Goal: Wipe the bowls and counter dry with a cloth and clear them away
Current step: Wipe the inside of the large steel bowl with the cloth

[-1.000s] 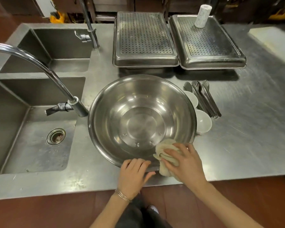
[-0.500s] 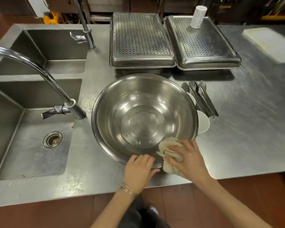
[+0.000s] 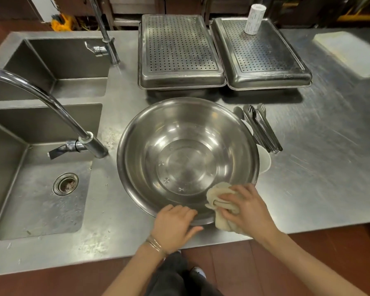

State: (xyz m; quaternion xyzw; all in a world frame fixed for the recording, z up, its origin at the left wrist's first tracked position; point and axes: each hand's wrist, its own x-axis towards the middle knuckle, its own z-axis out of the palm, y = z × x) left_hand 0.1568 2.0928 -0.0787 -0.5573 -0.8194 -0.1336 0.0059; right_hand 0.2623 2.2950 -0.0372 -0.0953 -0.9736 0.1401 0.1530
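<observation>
The right hand (image 3: 247, 211) clutches a cloth (image 3: 218, 194) on the steel bowl (image 3: 179, 144), the left hand (image 3: 174, 226) beside it gripping the rim; nothing looks cleared yet.

bowl (image 3: 186, 146): we see silver
cloth (image 3: 218, 193): we see cream
trays (image 3: 179, 45): silver, rows of dots
floor (image 3: 233, 274): reddish brown

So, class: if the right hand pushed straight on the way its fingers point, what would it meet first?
Probably the inner wall of the steel bowl: the right hand grips the cloth at the near rim, fingers aimed inward and leftward. Depth is unclear.
</observation>
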